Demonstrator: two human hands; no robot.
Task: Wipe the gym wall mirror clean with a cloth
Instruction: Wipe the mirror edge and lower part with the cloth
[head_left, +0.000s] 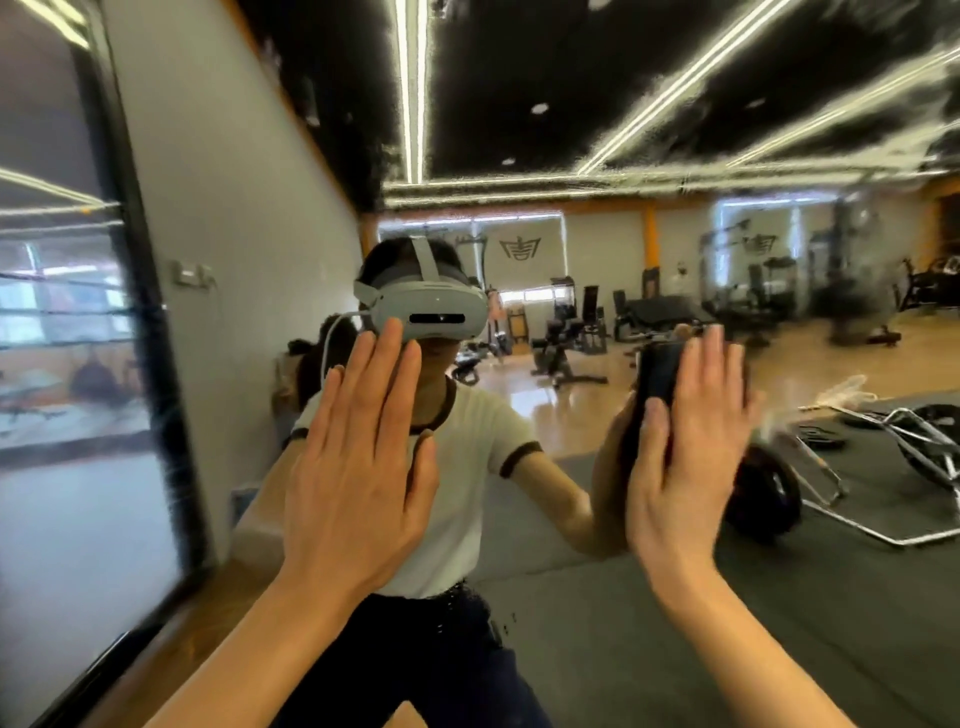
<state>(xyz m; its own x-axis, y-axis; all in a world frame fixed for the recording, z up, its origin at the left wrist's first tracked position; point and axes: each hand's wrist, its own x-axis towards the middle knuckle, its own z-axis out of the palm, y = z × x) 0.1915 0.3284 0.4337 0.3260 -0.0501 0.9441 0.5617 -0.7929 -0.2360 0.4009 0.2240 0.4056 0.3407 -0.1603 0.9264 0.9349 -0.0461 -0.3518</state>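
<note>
- A person stands facing a large wall mirror (675, 597) in a gym, both arms raised towards the glass.
- The left hand (358, 467) is held up flat, fingers straight and slightly spread, grasping nothing; whether the palm touches the glass cannot be told.
- The right hand (685, 447) is also flat with fingers straight, pressing a dark cloth (655, 382) against the mirror; it is not clenched around the fabric.
- The cloth sits under the right palm and fingers, its dark edge showing to the left of the hand, at about chest height on the glass.
- The mirror fills the middle and right of the view and shows the person's reflection: a white short-sleeved top with dark trim, dark trousers and a grey headset (423, 306).
- Reflected behind are weight benches (566, 348), a wooden floor, dark mats and bright ceiling light strips (413, 88).
- A barbell with dark plates (763, 493) lies on the reflected mat at right.
- A dark-framed window panel (72, 338) stands at far left, blurred.
</note>
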